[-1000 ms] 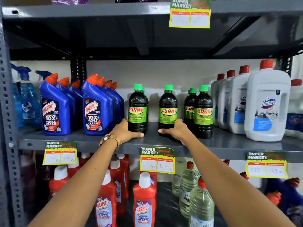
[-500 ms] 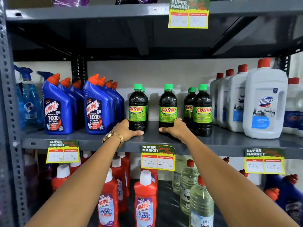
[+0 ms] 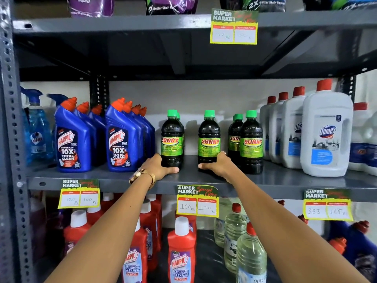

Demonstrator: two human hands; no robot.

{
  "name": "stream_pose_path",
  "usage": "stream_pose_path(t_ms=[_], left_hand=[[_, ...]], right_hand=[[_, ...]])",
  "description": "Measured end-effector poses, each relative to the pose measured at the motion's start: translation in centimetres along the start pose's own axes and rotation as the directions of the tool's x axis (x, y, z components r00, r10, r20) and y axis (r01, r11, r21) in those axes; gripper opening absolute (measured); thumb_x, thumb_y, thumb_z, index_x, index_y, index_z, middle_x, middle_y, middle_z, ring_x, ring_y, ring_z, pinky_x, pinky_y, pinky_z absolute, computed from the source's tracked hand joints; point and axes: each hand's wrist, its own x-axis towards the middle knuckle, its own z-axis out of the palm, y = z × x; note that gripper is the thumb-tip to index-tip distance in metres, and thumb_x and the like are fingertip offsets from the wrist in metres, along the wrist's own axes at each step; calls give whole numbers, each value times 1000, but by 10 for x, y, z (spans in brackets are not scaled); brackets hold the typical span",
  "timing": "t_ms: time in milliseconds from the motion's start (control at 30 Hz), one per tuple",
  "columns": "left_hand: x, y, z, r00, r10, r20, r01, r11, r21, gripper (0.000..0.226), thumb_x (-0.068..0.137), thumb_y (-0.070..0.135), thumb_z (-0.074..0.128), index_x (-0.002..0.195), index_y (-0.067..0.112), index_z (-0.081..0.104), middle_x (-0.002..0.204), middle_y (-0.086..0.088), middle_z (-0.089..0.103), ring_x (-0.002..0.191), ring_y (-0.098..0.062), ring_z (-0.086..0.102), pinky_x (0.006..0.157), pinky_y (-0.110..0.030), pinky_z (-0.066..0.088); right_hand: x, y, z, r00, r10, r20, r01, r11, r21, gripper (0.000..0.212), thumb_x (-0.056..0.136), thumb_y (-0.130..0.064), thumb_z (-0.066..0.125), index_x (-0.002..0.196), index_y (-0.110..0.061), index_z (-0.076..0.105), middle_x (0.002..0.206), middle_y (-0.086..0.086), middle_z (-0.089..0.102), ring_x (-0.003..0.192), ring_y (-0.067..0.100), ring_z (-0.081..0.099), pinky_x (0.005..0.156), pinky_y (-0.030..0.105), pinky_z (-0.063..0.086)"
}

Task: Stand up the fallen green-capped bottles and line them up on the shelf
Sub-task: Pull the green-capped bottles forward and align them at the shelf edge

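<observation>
Head view: hands (image 3: 161, 167) stay on upright bottles (image 3: 171, 139).

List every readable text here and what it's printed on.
"SUNNY": green-capped bottles
"HARPIC 10X TOTAL CLEAN": blue bottles
"HARPIC BATHROOM CLEANER": red bottles
"Domex": white jug
"SUPER MARKET", "160", "100": middle price tag
"120", "100": left tag
"333", "165": right tag
Fine print: unreadable.
</observation>
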Motion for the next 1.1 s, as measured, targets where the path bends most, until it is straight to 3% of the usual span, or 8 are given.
stream_pose_path(t_ms=[300, 467, 733, 900, 1100], left_hand=[[0, 0, 0, 1000, 11, -1, -11, 1000, 7, 72, 70, 57, 76, 120, 13, 49, 119, -7, 61, 99, -22, 57, 82, -32, 46], [-1, 0, -1, 1000, 11, -2, -11, 1000, 17, 71, 70, 58, 75, 119, 12, 50, 118, -8, 61, 100, -24, 58, 83, -34, 48], [-4, 3, -3, 1000, 19, 14, -19, 999, 39, 71, 72, 59, 73, 121, 12, 51, 117, -8, 62, 102, -25, 60, 90, -41, 51], [-6, 4, -3, 1000, 17, 16, -18, 999, 51, 70, 73, 59, 72, 120, 12, 51, 116, -8, 62, 101, -25, 59, 90, -41, 51], [-7, 5, -4, 1000, 9, 21, -11, 998, 58, 71, 73, 60, 71, 121, 12, 51, 117, -8, 61, 102, -25, 59, 92, -43, 50]], right_hand=[[-1, -3, 1, 1000, 8, -12, -8, 1000, -2, 77, 72, -27, 82, 129, 0, 37, 128, 17, 54, 117, 30, 53, 91, 32, 43], [-1, -4, 0, 1000, -2, -25, 1, 1000, -29, 74, 73, -28, 80, 129, 1, 41, 127, 17, 54, 112, 28, 54, 84, 29, 42], [-1, -5, 0, 999, -9, -41, 7, 999, -50, 76, 73, -28, 80, 130, 2, 40, 127, 18, 54, 114, 30, 54, 84, 30, 43], [-4, -5, 0, 999, -29, -37, 27, 998, -48, 67, 74, -26, 80, 124, -1, 43, 125, 17, 52, 105, 25, 51, 81, 29, 40], [-4, -4, -2, 999, -23, -30, 22, 999, -44, 74, 73, -28, 80, 127, 1, 40, 123, 16, 53, 98, 22, 49, 81, 29, 41]])
